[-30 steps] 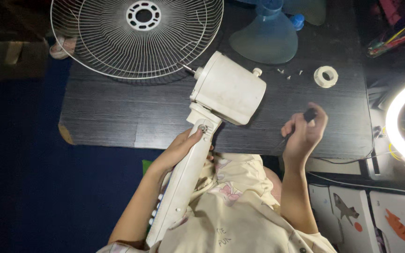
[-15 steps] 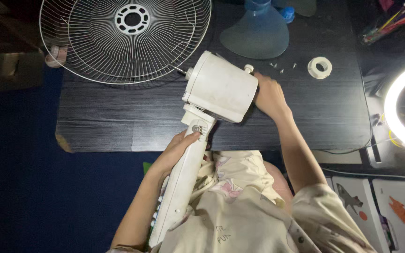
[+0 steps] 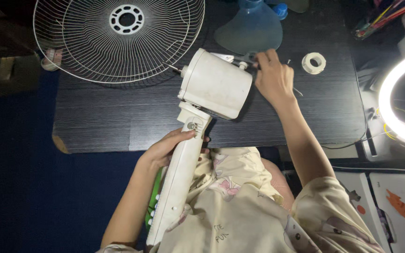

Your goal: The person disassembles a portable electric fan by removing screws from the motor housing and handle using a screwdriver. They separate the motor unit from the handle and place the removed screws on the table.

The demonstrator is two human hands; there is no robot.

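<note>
Desk of dark wood grain (image 3: 118,117) carries white wire fan grille (image 3: 118,40) at 11 o'clock; cream plastic fan motor housing (image 3: 216,84) centre, left hand (image 3: 169,147) clasping its neck; right hand (image 3: 273,77) pinching metal pliers (image 3: 233,57) at 1 o'clock

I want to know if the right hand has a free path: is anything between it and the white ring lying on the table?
Nothing visible stands between them. The right hand rests by the back of the white fan motor housing, and the white ring lies apart to its right, with only bare dark table and a thin pin-like bit between.
</note>
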